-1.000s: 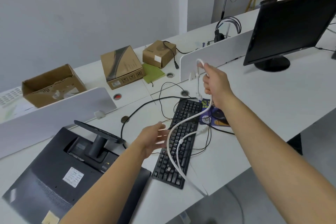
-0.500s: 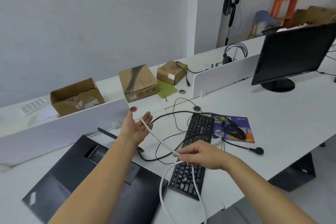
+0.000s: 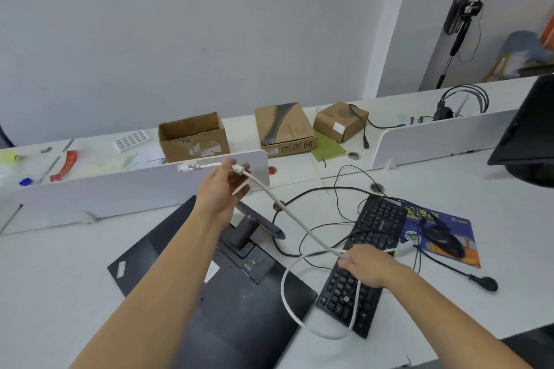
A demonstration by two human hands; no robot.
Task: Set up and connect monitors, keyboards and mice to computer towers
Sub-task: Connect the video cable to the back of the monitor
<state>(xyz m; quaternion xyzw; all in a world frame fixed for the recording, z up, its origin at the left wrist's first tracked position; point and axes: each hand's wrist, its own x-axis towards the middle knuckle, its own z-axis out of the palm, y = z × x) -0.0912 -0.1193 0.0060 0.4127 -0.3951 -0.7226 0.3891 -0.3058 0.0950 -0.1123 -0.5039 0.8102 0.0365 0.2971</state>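
Left hand (image 3: 223, 189): fingers loosely curled on the white cable (image 3: 295, 220) near its connector (image 3: 188, 166).
Right hand (image 3: 364, 263): closed on the cable above the keyboard (image 3: 365, 252).
Cable: light, limp; likely best gripped by the connector.
Monitor (image 3: 209, 293): face-down left of keyboard.
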